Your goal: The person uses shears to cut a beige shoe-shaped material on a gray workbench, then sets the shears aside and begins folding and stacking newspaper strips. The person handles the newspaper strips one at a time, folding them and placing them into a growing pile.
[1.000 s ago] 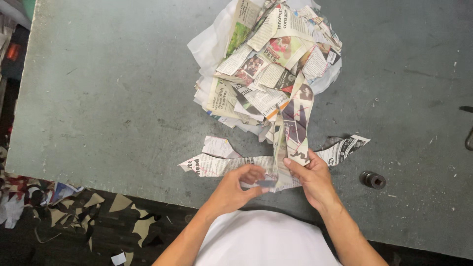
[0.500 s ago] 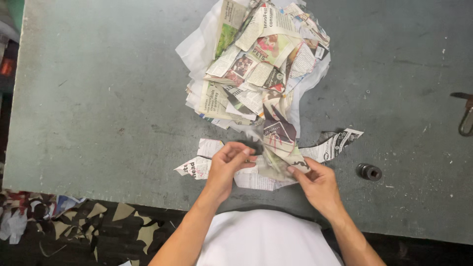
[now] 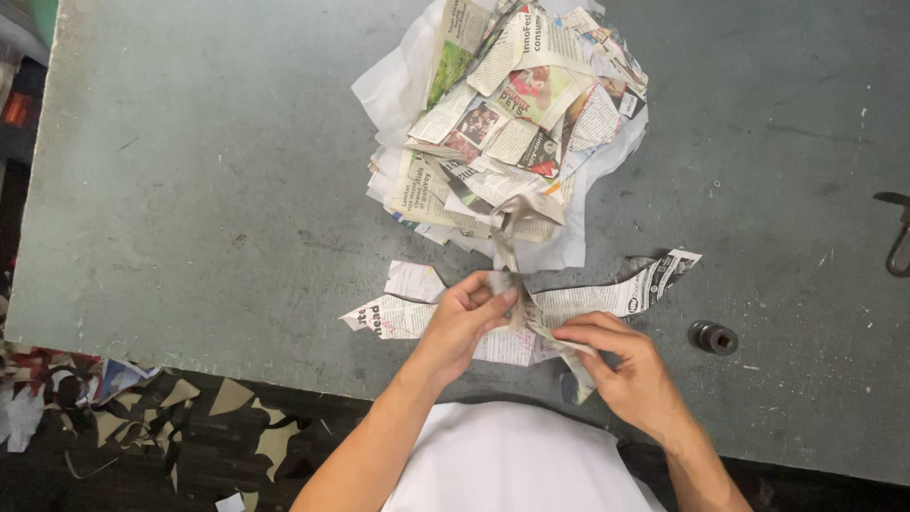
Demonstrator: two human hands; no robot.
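Both hands pinch a twisted newspaper strip near the table edge — left hand, right hand — with a newspaper pile farther off.

The pile of newspaper cuttings runs off the far edge of the picture, so its top is not seen. The white sheet under it shows only at its margins. The left hand covers part of the paper strip beneath it, and the right hand hides where the folded piece ends. A dark metal hook-like tool is cut off at the right edge. The small black ring is too small to identify. Scraps on the floor continue beyond the left edge, and both forearms leave the near edge.
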